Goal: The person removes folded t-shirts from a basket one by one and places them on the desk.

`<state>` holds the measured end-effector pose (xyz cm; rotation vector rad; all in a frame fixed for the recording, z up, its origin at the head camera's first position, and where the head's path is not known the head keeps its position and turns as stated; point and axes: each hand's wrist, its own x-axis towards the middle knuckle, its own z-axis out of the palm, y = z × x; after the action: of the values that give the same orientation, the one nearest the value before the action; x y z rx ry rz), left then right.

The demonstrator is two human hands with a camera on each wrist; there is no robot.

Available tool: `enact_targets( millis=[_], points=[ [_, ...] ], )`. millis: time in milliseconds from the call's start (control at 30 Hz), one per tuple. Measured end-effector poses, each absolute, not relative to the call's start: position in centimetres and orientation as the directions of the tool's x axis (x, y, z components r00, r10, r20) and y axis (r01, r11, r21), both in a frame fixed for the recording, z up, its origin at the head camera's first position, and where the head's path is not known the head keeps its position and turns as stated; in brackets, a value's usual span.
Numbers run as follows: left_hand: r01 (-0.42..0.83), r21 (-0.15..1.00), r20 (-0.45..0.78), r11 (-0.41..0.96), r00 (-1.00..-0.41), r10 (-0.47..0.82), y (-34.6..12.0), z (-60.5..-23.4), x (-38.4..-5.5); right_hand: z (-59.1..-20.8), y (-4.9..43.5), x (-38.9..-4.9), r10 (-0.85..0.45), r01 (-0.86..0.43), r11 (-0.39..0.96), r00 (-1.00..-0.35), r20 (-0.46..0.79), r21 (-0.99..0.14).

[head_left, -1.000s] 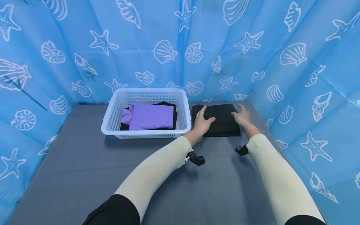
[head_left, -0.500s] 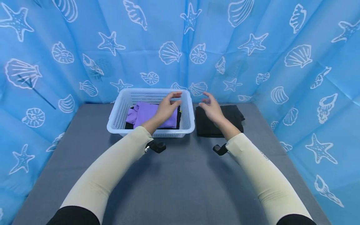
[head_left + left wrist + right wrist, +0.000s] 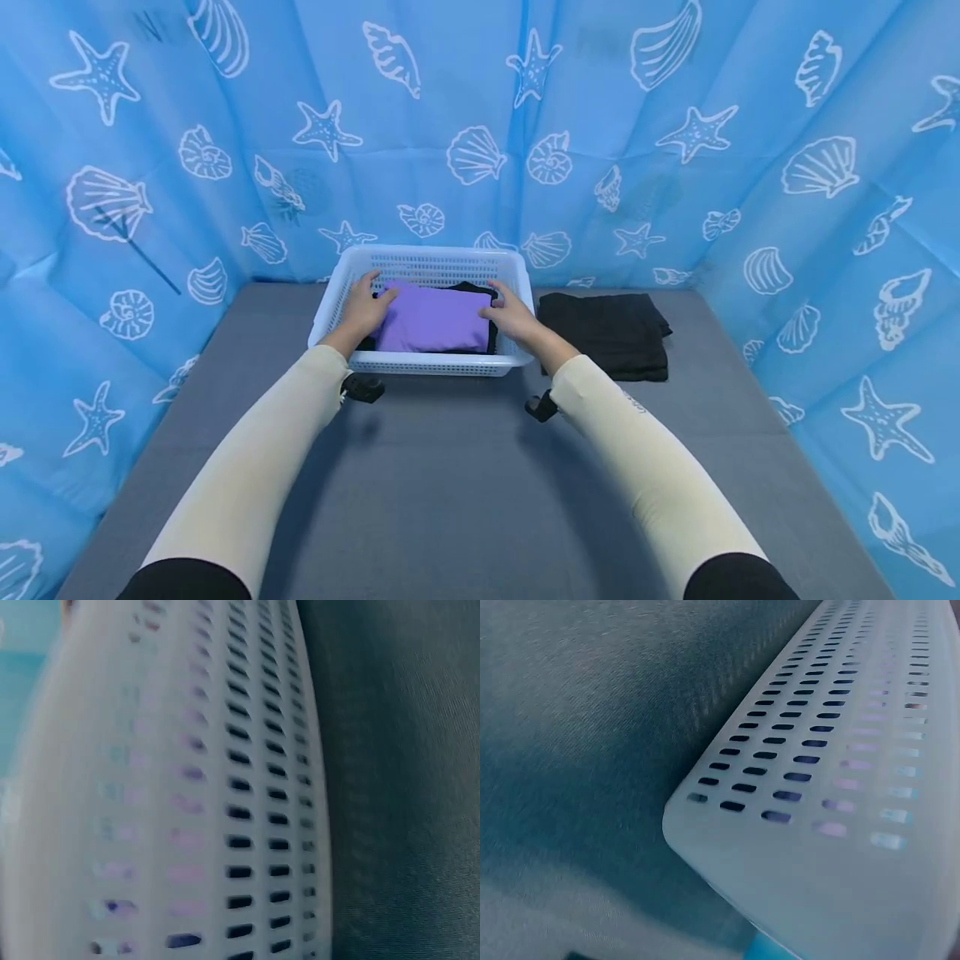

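Observation:
In the head view a folded purple garment (image 3: pixel 435 321) lies on black cloth inside a white plastic basket (image 3: pixel 442 367). My left hand (image 3: pixel 362 310) reaches into the basket at the garment's left end, thumb and fingers spread apart. At the right end is my right hand (image 3: pixel 513 318), its thumb at the purple edge and its fingers extended. Whether either hand presses on the cloth is hard to tell. Each wrist view shows the basket's slotted side wall (image 3: pixel 255 795) up close, with purple showing through the slots; neither wrist view shows the fingers clearly.
A folded black garment (image 3: pixel 611 333) lies on the grey tabletop (image 3: pixel 450 475), just right of the basket. Blue curtains (image 3: pixel 480 100) with white shell and starfish prints hang behind the table and along its sides.
Both hands have left the black garment on the right and moved left to the basket, now at opposite ends of the purple garment. The head view has shifted slightly.

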<state>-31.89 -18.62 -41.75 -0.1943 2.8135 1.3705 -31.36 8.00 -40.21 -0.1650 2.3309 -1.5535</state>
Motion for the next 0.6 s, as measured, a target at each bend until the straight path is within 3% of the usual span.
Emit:
enact_targets(
  millis=[300, 600],
  points=[
    [-0.154, 0.680, -0.161, 0.717, -0.985, -0.060, -19.0, -42.6, -31.8, -41.4, 6.5, -32.3, -0.223, 0.245, 0.402, -0.908, -0.354, -0.882],
    [-0.070, 0.633, -0.110, 0.771, -0.994, 0.000, -18.7, -43.2, -32.3, -42.3, 6.2, -32.6, -0.187, 0.302, 0.370, -0.902, -0.389, -0.879]
  ],
)
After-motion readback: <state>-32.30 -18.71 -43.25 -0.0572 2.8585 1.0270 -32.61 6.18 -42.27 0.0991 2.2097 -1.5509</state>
